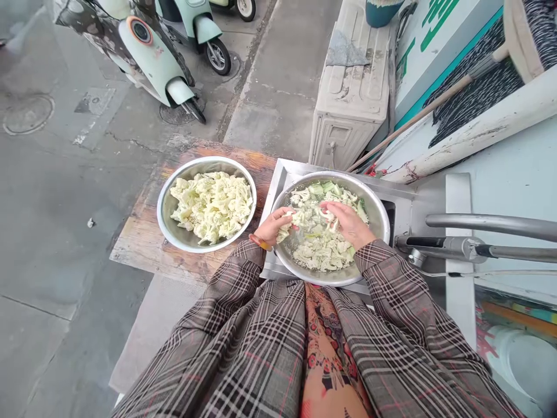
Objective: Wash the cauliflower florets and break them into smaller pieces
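Observation:
Cauliflower florets [324, 255] and some green leaves float in water in a large metal basin [382, 223] in front of me. My left hand [274, 225], over the basin's left side, is closed around cauliflower florets [284, 232]. Above the basin's right half, my right hand [348, 223] has its fingers curled on another cauliflower floret [329, 219]. To the left stands a second metal bowl [162, 215], with a heap of cauliflower florets [213, 203] in it.
The left bowl rests on a worn wooden board [141, 244]; the basin sits on a steel sink [282, 168] with a faucet [461, 248] at right. A boxy metal unit [352, 98] stands behind. Scooters [152, 61] are parked at the upper left.

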{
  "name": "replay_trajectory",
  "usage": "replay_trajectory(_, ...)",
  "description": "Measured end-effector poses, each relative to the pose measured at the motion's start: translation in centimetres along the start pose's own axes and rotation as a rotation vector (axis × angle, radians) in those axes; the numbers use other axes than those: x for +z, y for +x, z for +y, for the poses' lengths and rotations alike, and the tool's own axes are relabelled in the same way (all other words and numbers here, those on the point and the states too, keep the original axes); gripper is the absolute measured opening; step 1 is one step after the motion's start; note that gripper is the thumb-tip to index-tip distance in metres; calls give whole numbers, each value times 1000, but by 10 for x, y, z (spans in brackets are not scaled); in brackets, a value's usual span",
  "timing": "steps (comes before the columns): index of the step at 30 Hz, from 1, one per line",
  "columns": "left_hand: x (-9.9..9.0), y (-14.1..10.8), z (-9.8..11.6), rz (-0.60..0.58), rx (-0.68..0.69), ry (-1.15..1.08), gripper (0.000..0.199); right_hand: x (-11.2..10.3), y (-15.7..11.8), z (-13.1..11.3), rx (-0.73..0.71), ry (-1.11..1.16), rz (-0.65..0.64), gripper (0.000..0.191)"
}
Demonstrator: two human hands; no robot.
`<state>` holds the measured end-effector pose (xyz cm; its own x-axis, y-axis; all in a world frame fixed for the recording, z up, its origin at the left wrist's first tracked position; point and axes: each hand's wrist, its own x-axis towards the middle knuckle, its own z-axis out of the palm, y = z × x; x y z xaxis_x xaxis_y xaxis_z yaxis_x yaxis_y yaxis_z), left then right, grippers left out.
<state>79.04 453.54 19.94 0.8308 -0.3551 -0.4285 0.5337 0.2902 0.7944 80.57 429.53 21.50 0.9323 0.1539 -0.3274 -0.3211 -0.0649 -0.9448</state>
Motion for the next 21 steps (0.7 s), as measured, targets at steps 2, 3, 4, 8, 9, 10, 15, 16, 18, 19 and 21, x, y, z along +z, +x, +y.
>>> replay_trajectory(2,9,-3,-3,-18,10,-50,39,22,-5,2,43,128,10,49)
replay_trajectory(3,14,-4,-4,-20,10,-69,38,32,-7,3,56,181,22,53)
replay_trajectory(4,18,-5,-6,-13,4,-87,36,42,-8,4,55,219,38,57)
replay_trajectory(8,35,-5,-15,55,-50,-178,44,70,-16,8,-44,144,90,62)
replay_trajectory(9,39,-5,-18,50,-62,-202,47,73,-19,8,-79,71,102,61)
replay_trajectory(10,41,-5,-21,33,-71,-221,50,75,-21,9,-118,-13,116,60)
replay_trajectory(15,44,-7,-34,-15,-42,-281,57,80,-32,16,-343,-454,159,55)
replay_trajectory(16,42,-8,-35,0,-14,-296,56,81,-34,18,-381,-538,141,54)
replay_trajectory(18,38,-14,-33,39,43,-328,52,84,-36,19,-440,-655,104,53)
replay_trajectory(19,35,-18,-30,52,61,-344,53,86,-36,18,-458,-671,81,53)
replay_trajectory(21,26,-28,-20,66,74,-364,55,87,-34,13,-465,-599,22,54)
